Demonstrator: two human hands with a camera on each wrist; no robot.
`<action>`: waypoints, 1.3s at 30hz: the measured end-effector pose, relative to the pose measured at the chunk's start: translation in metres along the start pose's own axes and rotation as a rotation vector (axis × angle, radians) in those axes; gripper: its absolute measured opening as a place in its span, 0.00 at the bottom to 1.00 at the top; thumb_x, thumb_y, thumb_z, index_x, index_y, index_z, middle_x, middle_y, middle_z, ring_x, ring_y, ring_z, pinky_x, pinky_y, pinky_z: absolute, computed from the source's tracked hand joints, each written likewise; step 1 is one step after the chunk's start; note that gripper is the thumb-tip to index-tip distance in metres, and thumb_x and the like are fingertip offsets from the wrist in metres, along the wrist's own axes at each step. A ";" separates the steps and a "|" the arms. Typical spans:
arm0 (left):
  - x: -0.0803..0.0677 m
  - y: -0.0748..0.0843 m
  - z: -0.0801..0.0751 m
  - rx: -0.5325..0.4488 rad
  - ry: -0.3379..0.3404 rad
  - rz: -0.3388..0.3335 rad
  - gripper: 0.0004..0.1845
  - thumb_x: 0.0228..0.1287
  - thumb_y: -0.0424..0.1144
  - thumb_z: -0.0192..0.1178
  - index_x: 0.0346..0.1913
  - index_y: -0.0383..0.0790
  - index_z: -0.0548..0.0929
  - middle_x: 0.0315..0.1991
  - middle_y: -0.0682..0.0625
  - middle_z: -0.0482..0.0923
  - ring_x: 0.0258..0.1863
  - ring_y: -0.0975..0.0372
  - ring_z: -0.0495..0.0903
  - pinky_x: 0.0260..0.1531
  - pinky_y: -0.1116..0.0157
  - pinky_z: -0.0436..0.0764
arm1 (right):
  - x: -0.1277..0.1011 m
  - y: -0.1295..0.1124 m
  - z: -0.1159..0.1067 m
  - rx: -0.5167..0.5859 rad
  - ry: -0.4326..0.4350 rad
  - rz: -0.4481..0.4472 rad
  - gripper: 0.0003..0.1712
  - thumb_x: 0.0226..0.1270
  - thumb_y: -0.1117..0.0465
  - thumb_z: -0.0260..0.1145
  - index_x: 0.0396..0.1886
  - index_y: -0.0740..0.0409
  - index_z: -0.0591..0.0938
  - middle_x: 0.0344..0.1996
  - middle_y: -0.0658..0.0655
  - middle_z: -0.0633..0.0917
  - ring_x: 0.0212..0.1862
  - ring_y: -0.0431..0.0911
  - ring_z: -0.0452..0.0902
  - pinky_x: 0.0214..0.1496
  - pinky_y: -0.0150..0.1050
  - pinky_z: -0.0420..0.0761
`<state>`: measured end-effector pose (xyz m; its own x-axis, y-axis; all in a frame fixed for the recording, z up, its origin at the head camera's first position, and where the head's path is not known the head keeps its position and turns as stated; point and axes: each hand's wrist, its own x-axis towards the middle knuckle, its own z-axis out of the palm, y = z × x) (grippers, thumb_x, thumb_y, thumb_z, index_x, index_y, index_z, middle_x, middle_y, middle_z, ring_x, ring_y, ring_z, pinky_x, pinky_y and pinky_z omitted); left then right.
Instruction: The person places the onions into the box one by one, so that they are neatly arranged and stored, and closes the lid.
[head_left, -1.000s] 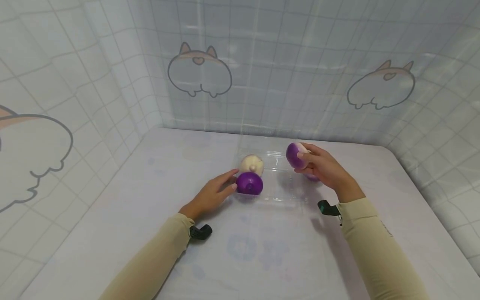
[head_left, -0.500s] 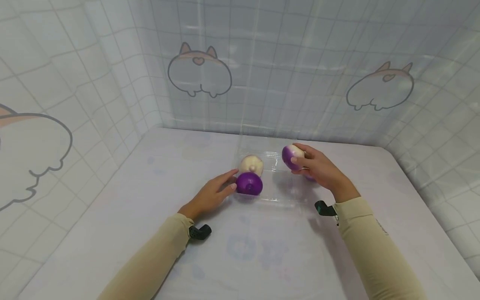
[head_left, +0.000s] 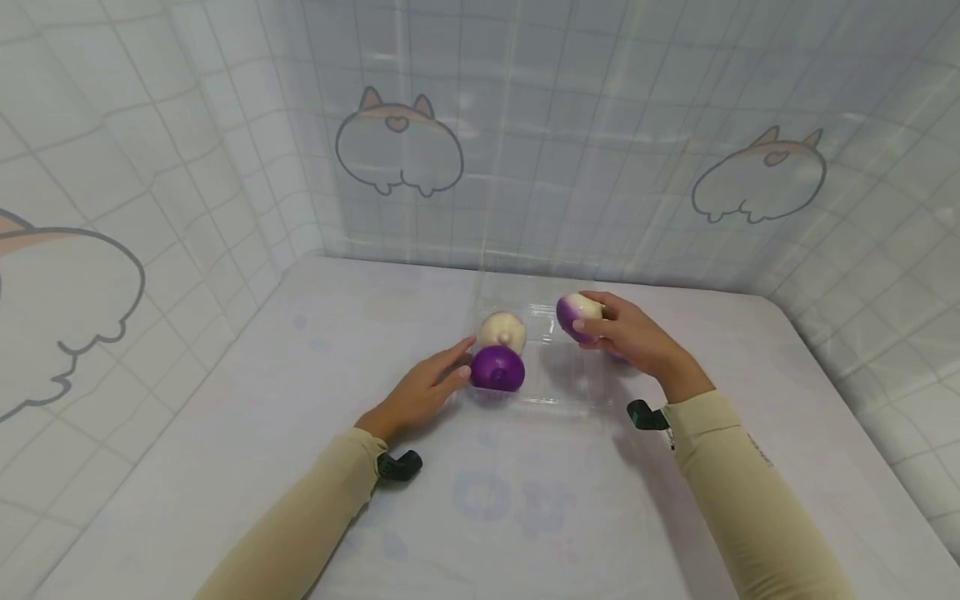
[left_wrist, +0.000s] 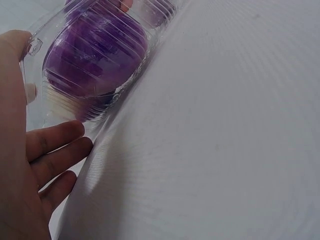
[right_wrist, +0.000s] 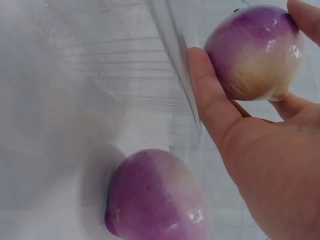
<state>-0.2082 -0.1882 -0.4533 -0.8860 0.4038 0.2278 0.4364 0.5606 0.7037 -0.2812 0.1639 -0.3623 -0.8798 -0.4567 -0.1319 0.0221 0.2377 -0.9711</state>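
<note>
Leftward over the clear tray [head_left: 558, 387] went the right hand [head_left: 637, 342], fingers curled round a purple-and-white turnip [head_left: 573, 315], while the left hand [head_left: 420, 387] lay flat, fingertips touching the tray's left wall beside a purple turnip [head_left: 497, 368].

Bright diffuse light, soft shadows, wide-angle edge distortion.

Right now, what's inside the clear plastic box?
Inside the clear plastic box sit a dark purple onion and a pale one behind it. The right hand holds another onion above the box. The hand hides whatever lies behind it.
</note>
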 end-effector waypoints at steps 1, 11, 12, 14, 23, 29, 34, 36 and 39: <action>0.000 0.001 0.000 0.000 0.000 -0.001 0.31 0.80 0.56 0.45 0.80 0.56 0.56 0.67 0.46 0.74 0.69 0.52 0.68 0.69 0.47 0.65 | 0.001 0.000 0.000 -0.006 -0.003 -0.005 0.43 0.69 0.57 0.71 0.77 0.60 0.60 0.65 0.66 0.67 0.62 0.57 0.70 0.64 0.46 0.75; 0.001 -0.001 0.000 0.001 -0.008 -0.011 0.31 0.79 0.57 0.45 0.80 0.57 0.56 0.67 0.48 0.74 0.70 0.54 0.67 0.69 0.49 0.64 | 0.006 0.003 0.003 -0.051 -0.039 -0.064 0.40 0.68 0.61 0.70 0.74 0.62 0.62 0.62 0.67 0.71 0.58 0.54 0.76 0.57 0.39 0.80; 0.001 -0.001 0.000 0.004 -0.008 -0.014 0.31 0.79 0.57 0.44 0.80 0.58 0.56 0.67 0.48 0.74 0.70 0.54 0.67 0.70 0.50 0.64 | 0.006 0.004 0.003 -0.052 -0.040 -0.067 0.40 0.68 0.61 0.70 0.74 0.62 0.62 0.63 0.67 0.71 0.58 0.54 0.76 0.58 0.39 0.80; 0.000 -0.001 0.000 0.008 -0.010 -0.021 0.31 0.79 0.58 0.44 0.80 0.59 0.56 0.67 0.49 0.74 0.71 0.55 0.66 0.70 0.50 0.64 | 0.006 0.004 0.005 -0.055 -0.035 -0.070 0.40 0.68 0.62 0.70 0.74 0.62 0.62 0.63 0.67 0.71 0.58 0.54 0.75 0.58 0.39 0.80; 0.001 0.000 0.000 -0.007 -0.020 -0.035 0.32 0.78 0.58 0.46 0.80 0.59 0.57 0.68 0.49 0.73 0.71 0.55 0.65 0.70 0.50 0.62 | 0.007 0.004 0.008 -0.105 -0.011 -0.066 0.43 0.68 0.59 0.71 0.77 0.59 0.60 0.63 0.67 0.72 0.59 0.55 0.74 0.61 0.43 0.76; 0.000 -0.001 -0.001 -0.001 -0.020 -0.036 0.32 0.78 0.59 0.45 0.80 0.59 0.56 0.68 0.50 0.73 0.71 0.56 0.65 0.71 0.51 0.62 | 0.006 0.002 0.010 -0.159 -0.002 -0.066 0.44 0.66 0.55 0.72 0.75 0.59 0.62 0.63 0.63 0.74 0.58 0.55 0.74 0.63 0.47 0.74; 0.000 -0.001 -0.001 0.008 -0.019 -0.029 0.32 0.78 0.59 0.45 0.80 0.58 0.57 0.68 0.50 0.73 0.71 0.56 0.65 0.71 0.51 0.62 | 0.004 0.000 0.013 -0.178 0.004 -0.065 0.42 0.64 0.55 0.73 0.73 0.60 0.65 0.64 0.61 0.73 0.60 0.54 0.73 0.64 0.48 0.73; 0.001 -0.001 0.000 0.011 -0.017 -0.024 0.31 0.79 0.58 0.45 0.80 0.58 0.57 0.68 0.49 0.74 0.71 0.55 0.66 0.70 0.51 0.62 | 0.004 0.000 0.013 -0.169 -0.003 -0.068 0.44 0.64 0.56 0.74 0.75 0.60 0.63 0.66 0.62 0.71 0.60 0.55 0.74 0.63 0.48 0.75; 0.001 -0.002 0.000 0.012 -0.017 -0.016 0.31 0.79 0.58 0.45 0.80 0.57 0.57 0.67 0.49 0.74 0.71 0.55 0.66 0.70 0.51 0.62 | 0.004 0.000 0.013 -0.160 -0.017 -0.070 0.47 0.64 0.58 0.73 0.78 0.57 0.60 0.68 0.62 0.69 0.58 0.58 0.77 0.60 0.47 0.79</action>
<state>-0.2104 -0.1888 -0.4547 -0.8904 0.4066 0.2048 0.4239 0.5762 0.6988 -0.2790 0.1510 -0.3653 -0.8681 -0.4914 -0.0696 -0.1159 0.3371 -0.9343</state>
